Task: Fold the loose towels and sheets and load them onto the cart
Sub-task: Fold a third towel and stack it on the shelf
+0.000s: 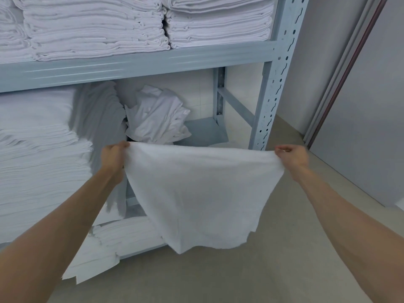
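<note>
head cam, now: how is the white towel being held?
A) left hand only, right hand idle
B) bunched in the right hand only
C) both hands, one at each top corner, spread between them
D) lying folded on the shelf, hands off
C: the left hand and right hand each pinch a top corner of the towel, which hangs spread between them.

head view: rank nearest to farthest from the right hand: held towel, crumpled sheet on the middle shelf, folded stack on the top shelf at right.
From the right hand:
1. Held towel, pinched at its right top corner.
2. Crumpled sheet, up and to the left, back on the middle shelf.
3. Top-shelf folded stack, well above, on the highest shelf in view.
</note>
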Action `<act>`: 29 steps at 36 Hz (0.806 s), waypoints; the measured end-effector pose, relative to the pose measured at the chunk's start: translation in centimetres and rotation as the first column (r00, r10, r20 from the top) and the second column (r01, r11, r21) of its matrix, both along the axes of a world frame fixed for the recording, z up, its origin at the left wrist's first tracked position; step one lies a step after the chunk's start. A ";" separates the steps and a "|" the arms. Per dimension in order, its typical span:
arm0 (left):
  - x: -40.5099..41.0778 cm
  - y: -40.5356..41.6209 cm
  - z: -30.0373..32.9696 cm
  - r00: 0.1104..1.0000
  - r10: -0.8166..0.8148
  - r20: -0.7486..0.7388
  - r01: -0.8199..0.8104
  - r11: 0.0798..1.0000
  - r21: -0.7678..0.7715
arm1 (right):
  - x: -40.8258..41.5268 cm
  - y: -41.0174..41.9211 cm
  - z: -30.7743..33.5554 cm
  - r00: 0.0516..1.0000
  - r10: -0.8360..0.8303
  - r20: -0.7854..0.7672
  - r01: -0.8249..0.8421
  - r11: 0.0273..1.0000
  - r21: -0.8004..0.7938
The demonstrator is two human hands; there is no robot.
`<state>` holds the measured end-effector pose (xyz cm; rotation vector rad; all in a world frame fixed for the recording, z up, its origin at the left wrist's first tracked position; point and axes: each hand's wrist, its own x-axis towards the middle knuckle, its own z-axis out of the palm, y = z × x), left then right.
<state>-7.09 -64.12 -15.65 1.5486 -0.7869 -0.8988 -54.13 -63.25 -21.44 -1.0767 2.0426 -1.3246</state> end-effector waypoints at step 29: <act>1.3 -0.1 -2.8 0.979 -0.048 0.200 0.013 0.985 0.171 | -1.5 1.1 -0.2 0.989 0.142 -0.039 -0.133 0.975 0.176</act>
